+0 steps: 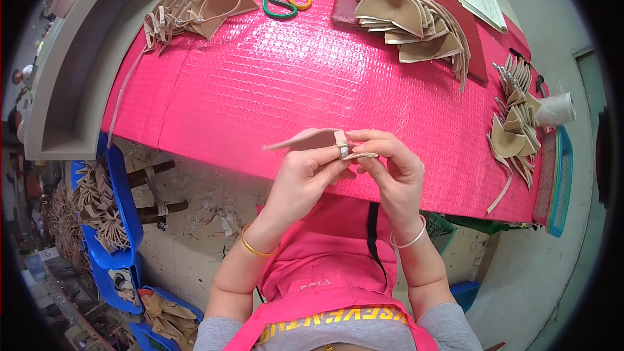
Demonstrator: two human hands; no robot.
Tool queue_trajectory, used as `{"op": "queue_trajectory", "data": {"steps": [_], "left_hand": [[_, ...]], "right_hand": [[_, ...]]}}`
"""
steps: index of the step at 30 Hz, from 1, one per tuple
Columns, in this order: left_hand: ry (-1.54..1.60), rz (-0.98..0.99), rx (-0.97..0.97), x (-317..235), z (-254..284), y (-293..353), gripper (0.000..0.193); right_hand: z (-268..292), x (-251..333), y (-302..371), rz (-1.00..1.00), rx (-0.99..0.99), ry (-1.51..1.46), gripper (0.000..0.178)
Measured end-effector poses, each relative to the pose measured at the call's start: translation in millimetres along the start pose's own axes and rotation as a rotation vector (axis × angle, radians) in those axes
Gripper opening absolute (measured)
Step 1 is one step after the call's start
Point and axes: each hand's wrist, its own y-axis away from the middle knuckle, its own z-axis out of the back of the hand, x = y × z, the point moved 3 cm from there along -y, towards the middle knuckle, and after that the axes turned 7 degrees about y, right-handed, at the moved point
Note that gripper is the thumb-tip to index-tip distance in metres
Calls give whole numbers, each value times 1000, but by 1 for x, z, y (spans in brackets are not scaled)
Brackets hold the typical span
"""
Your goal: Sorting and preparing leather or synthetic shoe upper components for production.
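Over the near edge of the pink table cover point(260, 91), my two hands meet around a tan leather piece with a strap point(312, 139). A flat, curved flap of it sticks out to the left above my left hand point(302, 172). That hand's thumb and fingers are closed on the piece, close to a small silvery fitting point(344, 150) on the strap. My right hand point(398, 168) pinches a short, flat end of the same piece between thumb and fingers. My fingers hide part of the strap, so I cannot tell how it passes through the fitting.
Similar tan pieces lie in a pile point(208, 10) at the far left, a fanned stack point(416, 23) on a dark red board point(344, 3), and a bunch point(517, 130) at right. Scissors point(279, 3) lie at the back. Blue crates point(123, 201) stand lower left; a white roll point(558, 109) sits right.
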Motion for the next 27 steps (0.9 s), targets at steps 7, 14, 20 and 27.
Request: {"op": "queue_trajectory", "data": {"steps": [7, 14, 20, 27], "left_hand": [[132, -32, -172, -3, -4, 4, 29], [-14, -108, -123, 8, 1, -8, 19], [-35, 0, -18, 3, 1, -13, 20], [-218, -82, -105, 12, -3, -15, 13]], "right_hand": [[2, -14, 6, -132, 54, -62, 11], [-2, -22, 7, -479, -5, -659, 4], [-2, -26, 12, -653, 103, -854, 7], [-1, -30, 18, -685, 109, -766, 14]]}}
